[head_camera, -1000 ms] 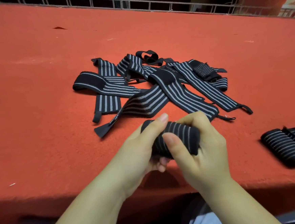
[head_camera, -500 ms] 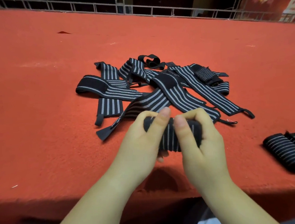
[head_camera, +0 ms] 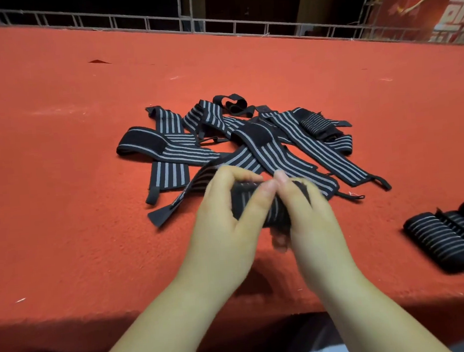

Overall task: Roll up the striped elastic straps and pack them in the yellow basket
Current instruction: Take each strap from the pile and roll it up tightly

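Note:
A rolled black strap with grey stripes (head_camera: 244, 202) is held just above the red table, near its front edge. My left hand (head_camera: 223, 226) grips its left side with the thumb laid across the front. My right hand (head_camera: 309, 225) grips its right side, blurred, its thumb meeting the left thumb on top. Behind them lies a loose pile of several unrolled striped straps (head_camera: 250, 141). Rolled straps (head_camera: 452, 233) lie side by side at the right edge. No yellow basket is in view.
The red felt table (head_camera: 61, 203) stretches left and back to a metal railing (head_camera: 213, 24). A red banner (head_camera: 434, 7) hangs at the far right. The table's front edge runs just below my wrists.
Both hands have moved a little away from me towards the pile with the roll. The thumbs have come together on top of it, and the right hand has turned over the roll.

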### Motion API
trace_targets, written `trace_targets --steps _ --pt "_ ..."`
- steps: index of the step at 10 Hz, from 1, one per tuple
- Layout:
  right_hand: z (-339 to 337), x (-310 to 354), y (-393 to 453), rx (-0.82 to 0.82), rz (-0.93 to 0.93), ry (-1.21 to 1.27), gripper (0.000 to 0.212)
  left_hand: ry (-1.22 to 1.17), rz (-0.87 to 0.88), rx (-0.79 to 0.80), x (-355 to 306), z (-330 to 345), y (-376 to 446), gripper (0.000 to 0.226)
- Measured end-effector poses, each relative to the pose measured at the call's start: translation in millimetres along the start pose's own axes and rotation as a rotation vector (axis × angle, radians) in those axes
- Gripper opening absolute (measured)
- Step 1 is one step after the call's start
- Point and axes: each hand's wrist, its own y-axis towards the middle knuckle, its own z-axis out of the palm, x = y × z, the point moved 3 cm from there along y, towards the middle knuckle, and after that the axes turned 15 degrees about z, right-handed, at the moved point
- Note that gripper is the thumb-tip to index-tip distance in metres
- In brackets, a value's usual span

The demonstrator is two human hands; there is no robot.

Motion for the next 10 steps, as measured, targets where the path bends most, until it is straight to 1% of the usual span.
trace_targets --steps 1,2,3,4,5,6,7,8,9,10 --pt "13.2 -4.2 -3.3 0.199 0.425 0.232 0.036 -0.047 -0.021 -0.036 11.3 3.5 -5.4 0.022" --pt "9.8 -7.2 -2.0 0.220 0.448 0.279 0.029 -0.001 -0.017 -0.071 16.5 6.6 -6.6 0.016" --pt "6.8 -5.5 -0.4 0.203 0.445 0.262 0.025 0.044 0.001 -0.117 17.6 6.8 -6.0 0.017" --pt "1.5 2.8 1.8 0.194 0.460 0.238 0.018 0.106 0.020 -0.128 15.5 7.9 -2.0 0.043" --pt "-7.7 19.0 7.6 0.184 0.484 0.164 0.019 0.102 -0.004 -0.143 12.6 13.1 2.7 0.051" --pt "-24.5 33.8 17.6 0.171 0.503 0.055 0.016 0.031 -0.069 -0.197 17.2 23.7 8.3 0.050" --pt "-44.1 48.9 22.6 0.158 0.508 -0.046 0.013 -0.049 -0.110 -0.194 13.9 41.5 17.0 0.045" --pt "-66.4 63.5 21.6 0.101 0.502 -0.166 0.017 -0.123 -0.084 -0.152 3.0 62.4 27.1 0.028" --pt "-89.2 73.2 23.5 0.105 0.514 -0.214 0.014 -0.261 -0.237 -0.145 7.3 82.8 35.2 0.021" --pt "-113.3 78.4 28.5 0.094 0.513 -0.287 0.016 -0.587 -0.599 -0.115 12.6 107.5 40.1 0.015"
